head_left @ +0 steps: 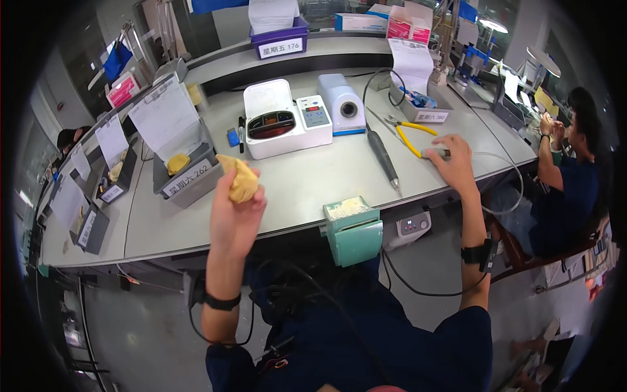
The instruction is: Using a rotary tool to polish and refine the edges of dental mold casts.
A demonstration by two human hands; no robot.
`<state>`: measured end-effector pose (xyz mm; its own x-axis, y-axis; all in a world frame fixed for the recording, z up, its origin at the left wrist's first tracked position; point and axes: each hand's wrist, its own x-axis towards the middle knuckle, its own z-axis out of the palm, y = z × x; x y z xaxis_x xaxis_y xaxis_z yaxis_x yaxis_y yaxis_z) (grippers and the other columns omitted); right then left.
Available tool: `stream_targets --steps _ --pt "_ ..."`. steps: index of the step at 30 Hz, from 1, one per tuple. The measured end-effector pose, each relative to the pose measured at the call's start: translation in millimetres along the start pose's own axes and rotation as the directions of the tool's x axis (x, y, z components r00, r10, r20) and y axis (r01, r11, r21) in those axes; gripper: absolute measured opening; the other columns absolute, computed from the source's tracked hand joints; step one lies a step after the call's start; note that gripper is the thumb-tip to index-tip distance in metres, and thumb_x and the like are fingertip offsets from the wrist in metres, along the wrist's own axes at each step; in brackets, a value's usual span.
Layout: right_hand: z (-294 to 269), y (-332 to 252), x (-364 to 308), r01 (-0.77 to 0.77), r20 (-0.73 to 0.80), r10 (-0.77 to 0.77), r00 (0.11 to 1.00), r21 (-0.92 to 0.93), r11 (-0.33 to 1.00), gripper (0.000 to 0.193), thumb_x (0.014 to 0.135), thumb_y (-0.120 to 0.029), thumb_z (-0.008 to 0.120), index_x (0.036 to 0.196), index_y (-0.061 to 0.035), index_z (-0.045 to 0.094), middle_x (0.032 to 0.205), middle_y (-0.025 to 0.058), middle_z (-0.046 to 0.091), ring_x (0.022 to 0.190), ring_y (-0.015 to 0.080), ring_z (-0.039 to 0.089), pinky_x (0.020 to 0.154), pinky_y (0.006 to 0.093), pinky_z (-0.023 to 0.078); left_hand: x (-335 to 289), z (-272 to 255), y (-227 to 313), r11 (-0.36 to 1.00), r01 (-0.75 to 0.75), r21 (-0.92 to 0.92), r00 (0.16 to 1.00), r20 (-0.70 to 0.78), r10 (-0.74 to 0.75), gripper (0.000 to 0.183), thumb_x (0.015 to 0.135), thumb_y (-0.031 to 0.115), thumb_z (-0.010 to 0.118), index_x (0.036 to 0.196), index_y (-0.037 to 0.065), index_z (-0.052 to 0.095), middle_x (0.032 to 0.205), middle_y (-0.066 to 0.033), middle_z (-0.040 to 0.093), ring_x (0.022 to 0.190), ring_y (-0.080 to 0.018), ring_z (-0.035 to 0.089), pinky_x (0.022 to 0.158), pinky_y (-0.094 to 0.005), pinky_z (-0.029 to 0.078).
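Note:
Raised over the front left of the bench, my left hand point(236, 212) is closed around a yellow plaster model point(241, 180), its upper part showing above the fingers. At the right of the bench, my right hand point(455, 164) curls its fingers over a short grey hose handle point(434, 153); the palm hides part of it. A clear hose point(516, 171) loops away to the right of that hand. Just beyond the fingers lie yellow-handled pliers point(410, 141). A dark grey rotary handpiece point(382, 157) rests left of them, its tip toward the bench's front edge.
A white device with a raised lid point(277, 111) and a blue-grey box-shaped machine point(343, 104) stand mid-bench. Grey trays with papers include one point(186, 173) at left and one point(428, 108) at right. A green padded bench block point(353, 238) juts toward me. Another person point(565, 173) sits at right.

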<state>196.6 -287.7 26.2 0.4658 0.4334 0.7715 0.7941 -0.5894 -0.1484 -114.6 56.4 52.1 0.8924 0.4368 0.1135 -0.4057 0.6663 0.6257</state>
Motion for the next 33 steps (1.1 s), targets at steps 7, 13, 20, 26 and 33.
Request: stream_targets --steps 7,13,20,26,33 --pt "18.2 -120.0 60.2 -0.001 0.515 -0.363 0.776 0.577 0.817 0.035 0.101 -0.029 0.050 0.096 -0.0009 0.069 0.101 0.0118 0.070 0.094 0.0280 0.063 0.086 0.0370 0.047 -0.9 14.2 -27.5 0.992 -0.080 0.100 0.985 -0.146 0.094 0.024 0.101 0.025 0.049 0.117 0.007 0.050 0.100 -0.0064 0.055 0.070 -0.0146 0.050 0.066 -0.0272 0.042" --pt "55.9 -152.5 91.7 0.023 0.712 -0.373 0.595 0.448 0.894 0.056 0.105 -0.040 0.035 0.077 0.0002 0.062 0.073 0.0109 0.061 0.072 0.0275 0.059 0.074 0.0388 0.046 -13.4 5.9 -13.6 0.979 -0.126 0.158 0.967 -0.200 0.156 0.026 0.100 0.025 0.050 0.118 0.007 0.050 0.100 -0.0067 0.055 0.069 -0.0146 0.049 0.066 -0.0276 0.041" --pt "6.5 -146.7 143.7 -0.230 0.616 -0.268 0.741 0.608 0.760 0.057 0.104 -0.046 0.034 0.065 -0.0073 0.048 0.057 0.0005 0.041 0.055 0.0120 0.040 0.057 0.0298 0.036 -13.6 -0.3 -5.0 0.974 -0.165 0.154 0.958 -0.209 0.195 0.030 0.099 0.026 0.051 0.121 0.006 0.050 0.100 -0.0077 0.056 0.070 -0.0153 0.048 0.066 -0.0287 0.039" --pt "-4.7 -89.8 103.0 0.097 0.716 0.012 0.698 -0.111 0.989 0.066 0.100 -0.056 0.040 0.076 0.0012 0.063 0.073 0.0168 0.063 0.073 0.0304 0.060 0.071 0.0412 0.048 6.4 5.2 -26.6 0.953 -0.145 0.266 0.969 -0.154 0.191 0.030 0.100 0.025 0.051 0.122 0.005 0.048 0.110 -0.0125 0.060 0.080 -0.0171 0.056 0.072 -0.0293 0.046" --pt "16.7 -116.1 57.5 0.004 0.838 0.251 0.485 -0.289 0.957 0.067 0.093 -0.060 0.049 0.088 0.0044 0.068 0.086 0.0234 0.068 0.088 0.0346 0.066 0.079 0.0429 0.050 41.0 38.3 -76.8 0.954 0.053 0.295 0.998 0.000 -0.056 0.033 0.103 0.024 0.051 0.130 0.007 0.043 0.110 -0.0109 0.061 0.103 -0.0223 0.066 0.081 -0.0331 0.056"
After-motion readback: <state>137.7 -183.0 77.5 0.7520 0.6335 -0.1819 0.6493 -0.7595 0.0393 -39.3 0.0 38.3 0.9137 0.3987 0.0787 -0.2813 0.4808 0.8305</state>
